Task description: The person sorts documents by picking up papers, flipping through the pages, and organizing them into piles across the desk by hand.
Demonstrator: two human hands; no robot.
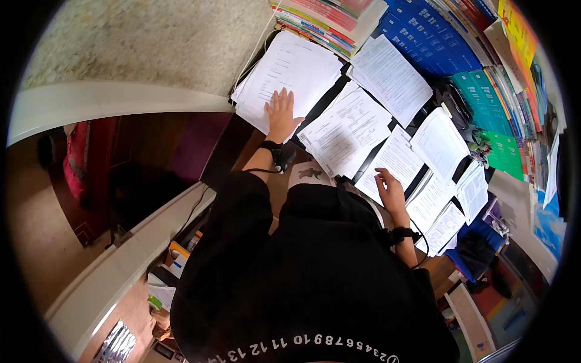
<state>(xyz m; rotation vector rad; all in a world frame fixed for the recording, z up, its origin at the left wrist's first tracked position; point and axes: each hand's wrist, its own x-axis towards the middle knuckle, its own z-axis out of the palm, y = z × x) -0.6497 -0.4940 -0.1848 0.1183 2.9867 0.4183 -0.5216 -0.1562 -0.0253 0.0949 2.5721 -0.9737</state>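
My left hand (281,115) lies flat with its fingers spread on the lower edge of a thick stack of white printed papers (302,66). Just right of it is another printed paper pile (346,130). My right hand (391,192) rests over the lower part of a text-covered sheet (396,158), its fingers loosely bent and somewhat apart, with nothing visible in them. Both wrists wear black straps with cables. Further sheets (440,144) overlap to the right of that hand.
Blue books (423,36) and teal books (481,100) stand along the back of the desk. A pile of books (321,27) sits behind the left stack. A handwritten sheet pile (393,78) lies at the back. A pale wall ledge (115,100) borders the left side.
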